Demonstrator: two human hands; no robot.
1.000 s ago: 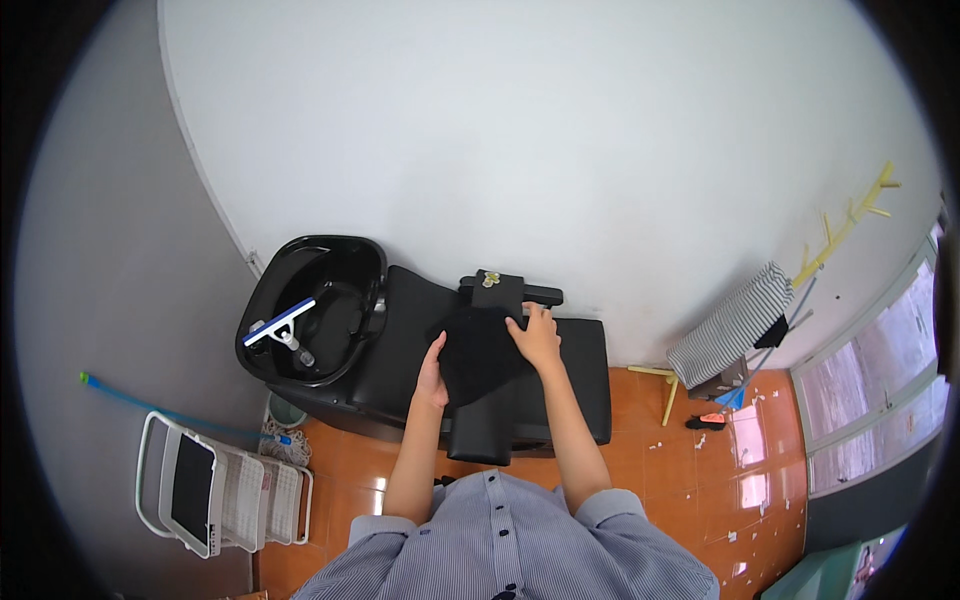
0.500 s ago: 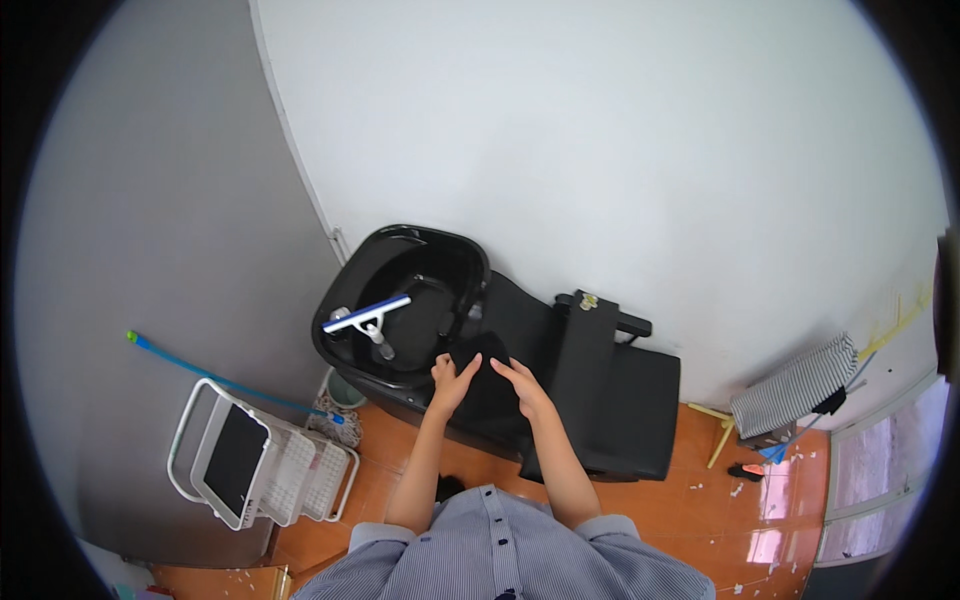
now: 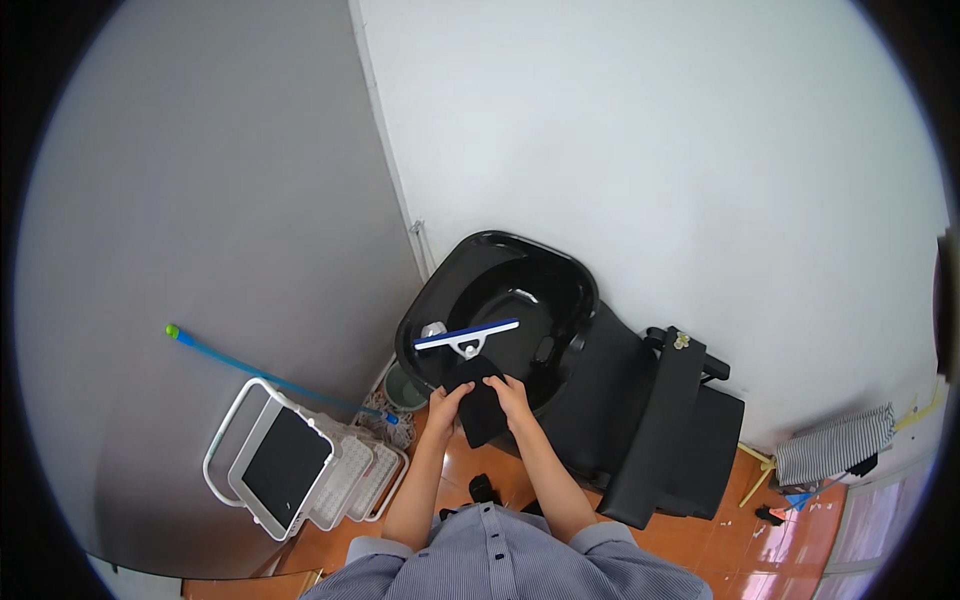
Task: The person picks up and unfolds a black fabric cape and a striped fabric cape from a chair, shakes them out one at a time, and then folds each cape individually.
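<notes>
A black cloth [image 3: 482,410] hangs over the near rim of a glossy black wash basin [image 3: 565,285]. My left hand [image 3: 447,401] grips its left side and my right hand [image 3: 510,396] holds its right side, both at the basin's front edge. A blue-and-white squeegee [image 3: 467,336] lies across the bowl just beyond my hands. The basin joins a black padded reclining chair [image 3: 665,425] that stretches to the right.
A folded white step stool [image 3: 290,465] leans against the grey wall at the left, beside a blue-handled mop [image 3: 270,377] and a small bucket [image 3: 403,388]. A striped cloth [image 3: 835,445] hangs on a rack at the far right. The floor is orange tile.
My view and both hands have shifted left, from the chair's seat to the basin. The black cloth came along in my hands and now drapes over the basin's front rim.
</notes>
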